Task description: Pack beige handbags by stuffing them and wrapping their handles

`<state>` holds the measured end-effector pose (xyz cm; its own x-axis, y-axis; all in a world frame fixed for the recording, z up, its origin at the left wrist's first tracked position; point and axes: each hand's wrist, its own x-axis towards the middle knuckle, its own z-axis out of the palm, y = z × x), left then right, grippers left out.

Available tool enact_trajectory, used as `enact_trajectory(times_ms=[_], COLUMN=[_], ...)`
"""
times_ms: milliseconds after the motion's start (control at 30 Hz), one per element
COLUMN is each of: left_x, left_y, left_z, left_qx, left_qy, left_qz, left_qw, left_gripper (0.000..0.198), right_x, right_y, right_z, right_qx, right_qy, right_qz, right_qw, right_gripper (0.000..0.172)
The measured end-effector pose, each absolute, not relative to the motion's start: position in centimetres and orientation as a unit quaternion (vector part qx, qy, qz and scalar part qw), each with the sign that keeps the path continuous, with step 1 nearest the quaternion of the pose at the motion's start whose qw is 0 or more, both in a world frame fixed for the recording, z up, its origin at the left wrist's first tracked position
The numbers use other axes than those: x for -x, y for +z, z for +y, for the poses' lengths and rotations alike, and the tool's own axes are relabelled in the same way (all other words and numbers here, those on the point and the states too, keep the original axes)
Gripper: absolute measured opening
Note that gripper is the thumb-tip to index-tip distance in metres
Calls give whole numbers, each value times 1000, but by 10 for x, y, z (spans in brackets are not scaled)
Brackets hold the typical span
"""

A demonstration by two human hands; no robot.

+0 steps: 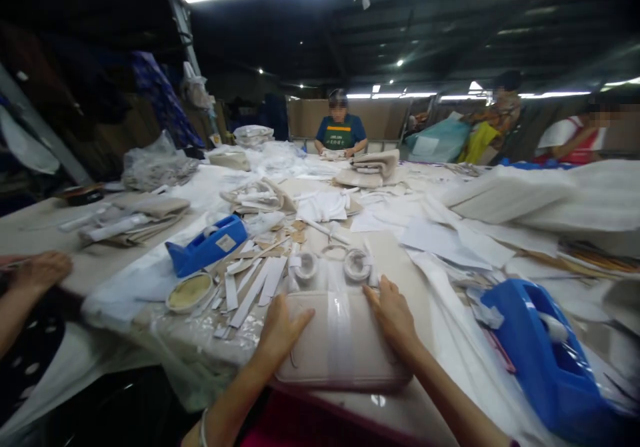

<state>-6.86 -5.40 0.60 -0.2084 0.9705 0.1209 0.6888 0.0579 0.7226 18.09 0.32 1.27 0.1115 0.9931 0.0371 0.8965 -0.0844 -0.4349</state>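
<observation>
A flat beige bag lies in front of me at the table's near edge, with a clear band running down its middle. Round wrapped parts, probably handle ends or rings, stick out beyond its far side. My left hand grips the bag's left side, thumb on the top face and the other fingers mostly hidden beyond the corner. On the right side, my right hand holds the far corner, its fingers bent over the edge.
A blue tape dispenser and a round dish stand left, near paper strips. Another blue dispenser is close on the right. Folded beige pieces lie farther back. A co-worker's hand is at far left; another person sits opposite.
</observation>
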Motion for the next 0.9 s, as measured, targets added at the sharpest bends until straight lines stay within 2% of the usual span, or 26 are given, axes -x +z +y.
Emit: enact_trajectory(times_ms=[200,300,367,433,500,600,667,733,900], left_x=[31,12,7,10,19,37,45,47,40], left_y=[20,22,21,20,19,19,19,15,-3], left_z=[-30,-23,-20,-18,-19,-26,-33,-37,-31], left_qx=[-604,-610,-612,-610,-600,-565,-534,-514,-500], left_qy=[320,299,297,307,325,359,372,376,359], left_qz=[684,675,664,644,617,586,584,584,604], left_qw=[257,289,309,344,393,457,485,503,506], left_gripper=[49,50,54,66,74,59,52,57,72], right_x=[-231,-248,-238,-207,-163,-101,-76,-68,-79], right_y=[-6,1,19,41,59,69,66,60,47], right_z=[-5,-4,5,21,41,65,71,70,63], right_qx=[724,748,720,614,441,217,182,190,209], right_qy=[126,46,-53,-113,-77,4,15,13,19], right_qz=[-648,-634,-663,-750,-870,-972,-983,-982,-977], right_qw=[199,190,198,220,207,87,25,-1,25], right_gripper=[74,75,70,56,40,30,39,45,37])
